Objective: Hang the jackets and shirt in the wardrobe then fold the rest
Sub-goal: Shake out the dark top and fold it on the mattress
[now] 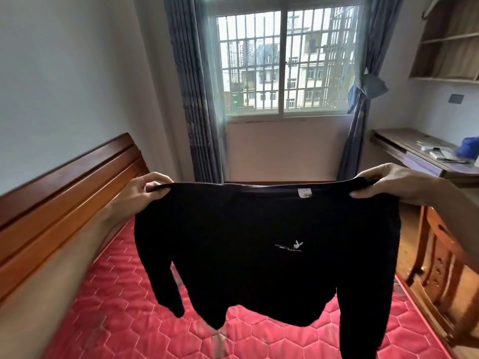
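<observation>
A black long-sleeved top (pixel 264 244) with a small white rabbit logo hangs spread out in the air above the red quilted mattress (pixel 108 307). My left hand (pixel 145 191) grips its left shoulder and my right hand (pixel 383 183) grips its right shoulder, stretching the neckline flat between them. Both sleeves dangle down, and the right one reaches below the frame's lower edge. A white label shows inside the collar.
A wooden headboard (pixel 59 200) runs along the left wall. Ahead is a barred window (pixel 285 63) with blue curtains. A wooden desk (pixel 414 154) with small items stands at the right, shelves above it, and a wooden chair (pixel 438 260) beside the bed.
</observation>
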The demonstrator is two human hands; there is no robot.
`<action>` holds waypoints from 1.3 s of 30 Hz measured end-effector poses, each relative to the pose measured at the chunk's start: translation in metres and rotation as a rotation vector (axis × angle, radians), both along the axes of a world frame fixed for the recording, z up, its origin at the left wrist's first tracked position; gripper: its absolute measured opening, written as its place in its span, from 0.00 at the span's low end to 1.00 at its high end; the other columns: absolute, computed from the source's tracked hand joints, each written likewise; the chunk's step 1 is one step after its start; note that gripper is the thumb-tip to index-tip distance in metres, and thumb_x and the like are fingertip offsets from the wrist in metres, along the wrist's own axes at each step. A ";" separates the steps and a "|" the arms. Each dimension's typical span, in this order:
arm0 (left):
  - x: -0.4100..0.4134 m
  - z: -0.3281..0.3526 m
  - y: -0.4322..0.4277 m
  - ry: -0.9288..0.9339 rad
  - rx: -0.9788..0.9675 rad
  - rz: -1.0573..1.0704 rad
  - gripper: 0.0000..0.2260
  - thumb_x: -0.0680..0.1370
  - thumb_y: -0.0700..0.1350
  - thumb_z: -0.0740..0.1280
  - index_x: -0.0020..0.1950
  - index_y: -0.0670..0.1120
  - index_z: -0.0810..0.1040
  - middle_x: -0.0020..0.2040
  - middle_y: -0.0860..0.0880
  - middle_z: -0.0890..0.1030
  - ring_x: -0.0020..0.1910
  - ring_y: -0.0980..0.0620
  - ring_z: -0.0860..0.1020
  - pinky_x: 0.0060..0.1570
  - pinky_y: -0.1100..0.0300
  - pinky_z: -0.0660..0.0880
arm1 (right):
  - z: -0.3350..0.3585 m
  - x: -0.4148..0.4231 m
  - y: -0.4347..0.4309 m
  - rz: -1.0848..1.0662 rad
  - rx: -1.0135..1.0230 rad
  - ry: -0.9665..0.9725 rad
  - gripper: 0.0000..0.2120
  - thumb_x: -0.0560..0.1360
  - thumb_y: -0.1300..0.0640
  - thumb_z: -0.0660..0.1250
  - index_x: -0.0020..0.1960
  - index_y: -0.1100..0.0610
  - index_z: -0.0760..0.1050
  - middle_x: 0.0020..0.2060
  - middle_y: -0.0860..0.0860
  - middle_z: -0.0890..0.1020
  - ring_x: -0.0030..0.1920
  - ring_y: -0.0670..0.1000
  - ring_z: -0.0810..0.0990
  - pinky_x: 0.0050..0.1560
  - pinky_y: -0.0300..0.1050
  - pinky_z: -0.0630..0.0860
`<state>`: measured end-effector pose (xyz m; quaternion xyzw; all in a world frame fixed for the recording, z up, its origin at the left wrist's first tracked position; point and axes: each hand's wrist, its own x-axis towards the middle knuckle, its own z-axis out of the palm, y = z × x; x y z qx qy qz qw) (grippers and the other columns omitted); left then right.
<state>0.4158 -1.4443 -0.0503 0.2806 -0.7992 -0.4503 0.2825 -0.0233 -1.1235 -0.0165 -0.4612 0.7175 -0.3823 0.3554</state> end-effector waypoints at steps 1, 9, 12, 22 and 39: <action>0.000 0.001 0.002 0.001 -0.044 0.027 0.04 0.79 0.39 0.69 0.53 0.42 0.82 0.47 0.44 0.84 0.46 0.51 0.83 0.45 0.61 0.80 | -0.001 0.001 0.001 0.000 0.002 0.007 0.18 0.62 0.59 0.82 0.50 0.59 0.86 0.48 0.60 0.86 0.45 0.56 0.86 0.44 0.43 0.83; 0.028 -0.011 0.013 -0.030 0.079 0.011 0.08 0.79 0.46 0.66 0.50 0.46 0.85 0.42 0.43 0.83 0.37 0.50 0.81 0.35 0.62 0.79 | -0.015 -0.010 0.020 0.040 0.294 -0.006 0.21 0.59 0.60 0.83 0.51 0.62 0.85 0.50 0.65 0.85 0.49 0.63 0.85 0.53 0.56 0.82; 0.027 -0.022 0.007 -0.160 0.136 0.009 0.09 0.77 0.48 0.68 0.52 0.45 0.84 0.48 0.39 0.85 0.44 0.44 0.83 0.42 0.57 0.82 | -0.031 -0.015 0.022 0.074 0.523 0.046 0.25 0.56 0.54 0.83 0.50 0.65 0.85 0.49 0.65 0.85 0.49 0.64 0.85 0.57 0.61 0.80; -0.058 -0.110 -0.053 -0.223 0.226 0.115 0.07 0.80 0.47 0.68 0.50 0.46 0.84 0.45 0.45 0.86 0.39 0.52 0.84 0.39 0.62 0.81 | -0.119 -0.045 -0.048 -0.088 0.449 0.160 0.06 0.70 0.52 0.78 0.45 0.52 0.87 0.42 0.52 0.88 0.44 0.51 0.87 0.49 0.47 0.81; -0.292 -0.480 -0.295 -0.485 0.226 0.357 0.08 0.79 0.44 0.70 0.44 0.56 0.83 0.38 0.57 0.84 0.45 0.53 0.82 0.47 0.58 0.74 | -0.485 -0.212 -0.332 -0.324 0.353 0.214 0.08 0.73 0.60 0.74 0.43 0.46 0.85 0.36 0.35 0.84 0.46 0.39 0.81 0.43 0.31 0.70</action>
